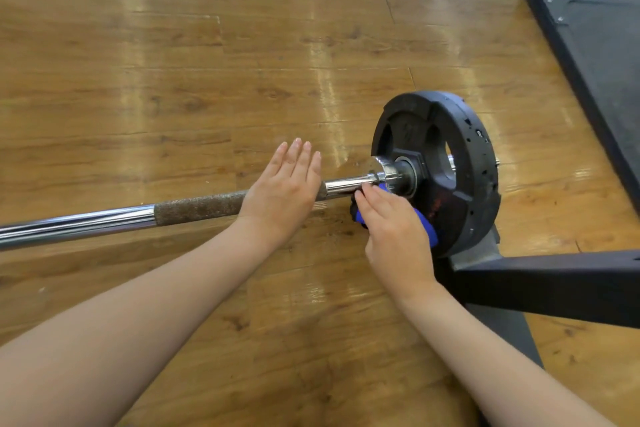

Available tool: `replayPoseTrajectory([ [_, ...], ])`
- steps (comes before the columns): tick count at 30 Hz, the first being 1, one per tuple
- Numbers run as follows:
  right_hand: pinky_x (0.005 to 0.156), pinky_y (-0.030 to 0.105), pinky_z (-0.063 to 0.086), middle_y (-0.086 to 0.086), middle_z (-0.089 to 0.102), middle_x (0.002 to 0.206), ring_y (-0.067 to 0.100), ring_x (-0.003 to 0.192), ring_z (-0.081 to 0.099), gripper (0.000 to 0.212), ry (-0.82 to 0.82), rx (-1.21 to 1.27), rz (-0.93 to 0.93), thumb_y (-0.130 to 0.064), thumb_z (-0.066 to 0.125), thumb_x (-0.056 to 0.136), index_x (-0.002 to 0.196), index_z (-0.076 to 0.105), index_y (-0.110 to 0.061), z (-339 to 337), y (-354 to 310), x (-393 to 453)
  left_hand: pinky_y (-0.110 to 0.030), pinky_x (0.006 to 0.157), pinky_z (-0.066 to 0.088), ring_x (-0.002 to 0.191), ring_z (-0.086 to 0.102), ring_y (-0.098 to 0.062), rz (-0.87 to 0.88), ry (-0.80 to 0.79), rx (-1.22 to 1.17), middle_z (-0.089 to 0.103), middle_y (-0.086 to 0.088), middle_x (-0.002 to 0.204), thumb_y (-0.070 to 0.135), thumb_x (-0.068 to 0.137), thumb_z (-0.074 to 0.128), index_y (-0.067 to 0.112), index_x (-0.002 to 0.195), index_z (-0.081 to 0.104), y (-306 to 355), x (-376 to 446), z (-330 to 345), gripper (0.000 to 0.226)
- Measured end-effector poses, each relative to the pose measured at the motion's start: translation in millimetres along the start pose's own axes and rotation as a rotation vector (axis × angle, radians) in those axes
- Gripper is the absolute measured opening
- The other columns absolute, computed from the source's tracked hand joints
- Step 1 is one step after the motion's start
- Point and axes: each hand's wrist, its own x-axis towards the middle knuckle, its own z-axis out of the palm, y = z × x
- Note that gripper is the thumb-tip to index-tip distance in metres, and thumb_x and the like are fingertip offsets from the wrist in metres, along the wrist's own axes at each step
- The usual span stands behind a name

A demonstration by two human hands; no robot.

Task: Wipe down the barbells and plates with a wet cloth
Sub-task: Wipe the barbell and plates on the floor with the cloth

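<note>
With the left hand (282, 192) flat, fingers together, steadying the barbell (197, 208), the right hand (394, 229) grips the blue cloth (424, 224) against the weight plate (446, 170); next, probably rubbing round its face.

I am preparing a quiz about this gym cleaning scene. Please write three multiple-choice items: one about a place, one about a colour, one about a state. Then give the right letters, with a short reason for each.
1. Where is the blue cloth?
A. on the bar's far left end
B. under the right hand, near the collar and against the black plate
C. flat on the floor

2. What colour is the plate?
A. red
B. yellow
C. black

3. How is the left hand?
A. fingers straight, laid on the barbell
B. a fist in the air
C. holding the cloth

Answers: 1 B, blue fabric shows under that hand by the collar. 2 C, the whole disc is black. 3 A, straight fingers reach past the knurled part.
</note>
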Motion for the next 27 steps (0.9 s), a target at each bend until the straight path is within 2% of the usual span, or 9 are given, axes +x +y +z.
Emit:
replayPoseTrajectory([
  [2,0.095,0.038,0.048,0.017,0.068,0.11,0.031,0.102,0.065,0.052,-0.001,0.056,0.027,0.017,0.073,0.06,0.11,0.067,0.003,-3,-3,-9,-0.047,0.105,0.036,0.117,0.056,-0.039,0.005,-0.003,0.024,0.059,-0.027,0.122,0.001,0.079,0.049,-0.009,0.124,0.055,-1,1,0,0.047],
  [6,0.103,0.039,0.042,0.019,0.062,0.121,0.03,0.115,0.058,0.042,0.103,0.125,-0.003,0.011,0.056,0.078,0.12,0.061,0.004,0,-13,20,-0.046,0.106,0.035,0.118,0.055,-0.037,0.022,-0.075,0.042,0.059,-0.025,0.123,0.004,0.085,0.041,-0.007,0.125,0.055,-2,2,1,0.043],
  [12,0.105,0.043,0.037,0.02,0.059,0.126,0.032,0.117,0.057,0.058,0.011,0.104,0.014,0.017,0.066,0.068,0.124,0.057,0.004,12,-12,20,-0.046,0.105,0.037,0.116,0.057,-0.036,0.022,-0.14,0.016,0.061,-0.024,0.121,0.004,0.087,0.025,-0.006,0.122,0.058,1,-1,-4,0.049],
  [17,0.102,0.045,0.035,0.017,0.064,0.119,0.03,0.112,0.061,0.052,0.003,0.128,0.046,0.018,0.065,0.068,0.118,0.063,0.002,4,-4,-1,-0.05,0.103,0.037,0.112,0.059,-0.038,0.005,-0.143,0.025,0.063,-0.026,0.116,-0.002,0.083,0.039,-0.008,0.116,0.061,2,2,-11,0.04],
  [19,0.101,0.046,0.035,0.015,0.065,0.117,0.028,0.11,0.062,0.047,-0.011,0.157,0.062,0.015,0.059,0.072,0.116,0.064,0.001,-2,0,-13,-0.046,0.111,0.024,0.123,0.051,-0.038,-0.046,-0.21,0.044,0.056,-0.027,0.128,-0.003,0.083,0.041,-0.008,0.127,0.052,2,4,-19,0.045],
  [21,0.101,0.046,0.034,0.014,0.064,0.119,0.027,0.113,0.06,0.05,-0.027,0.183,0.076,0.019,0.06,0.072,0.118,0.063,0.0,-7,6,-22,-0.042,0.116,0.004,0.14,0.028,-0.033,-0.039,-0.302,0.014,0.034,-0.023,0.148,-0.004,0.092,0.035,-0.004,0.143,0.029,1,5,-20,0.052],
  [22,0.101,0.047,0.033,0.014,0.064,0.12,0.028,0.114,0.06,0.053,-0.032,0.193,0.082,0.021,0.063,0.07,0.118,0.063,0.0,-9,8,-23,-0.041,0.116,-0.001,0.143,0.021,-0.031,-0.041,-0.366,-0.022,0.026,-0.02,0.152,-0.003,0.094,0.035,-0.001,0.146,0.022,0,7,-21,0.054],
  [23,0.101,0.047,0.033,0.015,0.064,0.12,0.028,0.114,0.059,0.055,-0.032,0.198,0.081,0.022,0.065,0.068,0.119,0.063,0.0,-10,10,-23,-0.039,0.117,0.0,0.144,0.019,-0.028,-0.054,-0.421,-0.069,0.026,-0.017,0.153,-0.004,0.093,0.037,0.001,0.146,0.022,-2,12,-22,0.055],
  [27,0.101,0.045,0.038,0.016,0.063,0.12,0.029,0.114,0.059,0.053,0.019,0.196,0.052,0.022,0.063,0.07,0.119,0.062,0.002,-11,4,-13,-0.036,0.119,0.007,0.142,0.024,-0.022,-0.089,-0.574,-0.268,0.042,-0.013,0.144,-0.005,0.089,0.04,0.006,0.135,0.042,-10,22,-31,0.047],
])
